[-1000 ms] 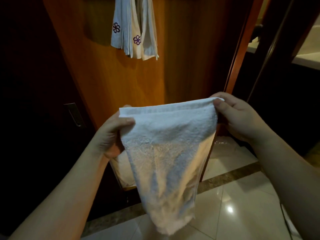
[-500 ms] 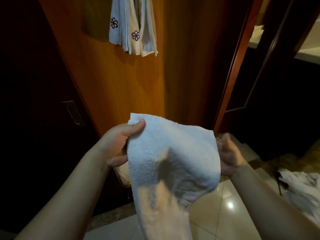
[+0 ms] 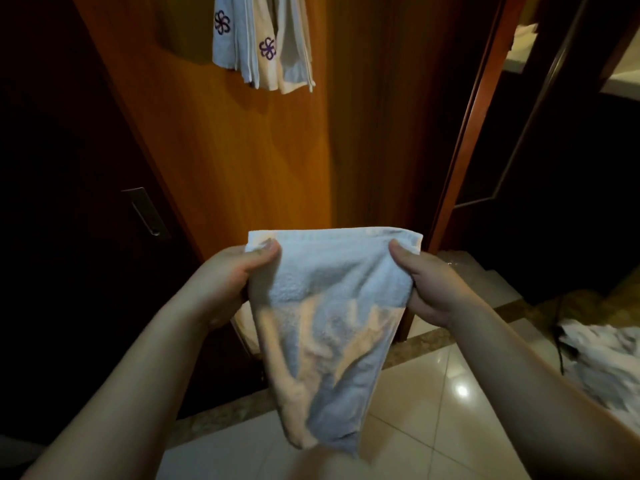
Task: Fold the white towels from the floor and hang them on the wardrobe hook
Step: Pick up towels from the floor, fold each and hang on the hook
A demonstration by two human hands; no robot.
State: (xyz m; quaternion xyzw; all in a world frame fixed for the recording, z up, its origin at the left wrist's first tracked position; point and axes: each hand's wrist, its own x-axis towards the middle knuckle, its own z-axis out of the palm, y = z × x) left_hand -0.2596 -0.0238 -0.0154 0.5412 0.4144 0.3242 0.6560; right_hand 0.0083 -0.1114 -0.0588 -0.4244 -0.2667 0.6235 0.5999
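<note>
A white towel (image 3: 332,306) hangs in front of me, folded over, its top edge held level. My left hand (image 3: 228,282) pinches its upper left corner with the thumb on the front. My right hand (image 3: 429,282) pinches the upper right corner the same way. The towel's lower end tapers down towards the floor. Folded towels with purple flower marks (image 3: 266,39) hang high on the orange wardrobe door (image 3: 242,150); the hook itself is out of view. More white towels (image 3: 602,362) lie in a heap on the floor at the right.
A dark door with a metal recessed handle (image 3: 145,211) stands to the left. Glossy beige floor tiles (image 3: 433,410) spread below, with a brown border strip. A dark doorway and wooden frame (image 3: 464,133) rise on the right. A black cord (image 3: 559,348) lies by the heap.
Both hands brought the towel lower and closer together, folding it over, then pulled the top edge straight and level again. The view dropped, bringing the floor heap into sight.
</note>
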